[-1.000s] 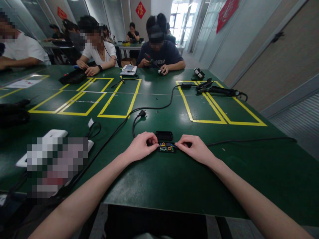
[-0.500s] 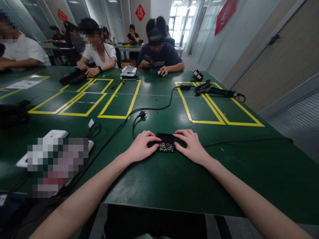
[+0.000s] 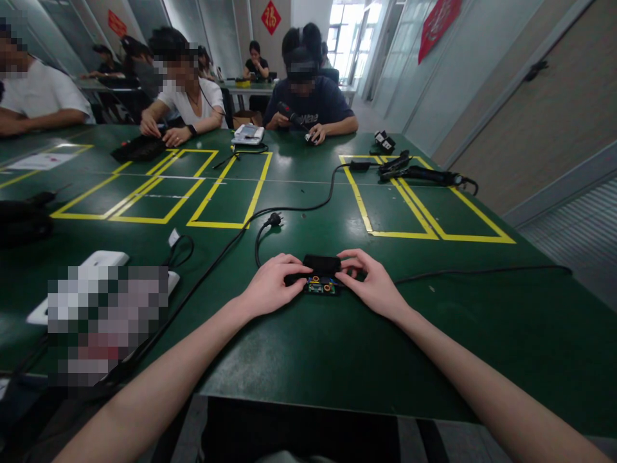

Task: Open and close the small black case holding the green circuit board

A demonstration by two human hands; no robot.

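Note:
An opened black case lies on the green table in front of me. Its lower part holds a circuit board [image 3: 322, 285] with orange copper coils and small green and yellow parts. Behind the board, the black cover [image 3: 322, 264] is tilted up. My left hand [image 3: 276, 283] grips the left side, index finger at the cover's edge and thumb beside the board. With bent fingers, my right hand [image 3: 369, 281] pinches the cover's right end, its thumb close to the board's right corner. The fingertips partly hide both ends of the case.
A black cord with a plug [image 3: 274, 220] lies behind my left hand. Another cord [image 3: 482, 271] runs off to the right. White power strips [image 3: 103, 258] are at left, partly blurred. Black tools [image 3: 424, 173] lie at far right among yellow tape lines. Several people sit across the table.
The cover has tipped up higher behind the board. My right fingers have curled in closer on its right end. My left hand has stayed nearly still.

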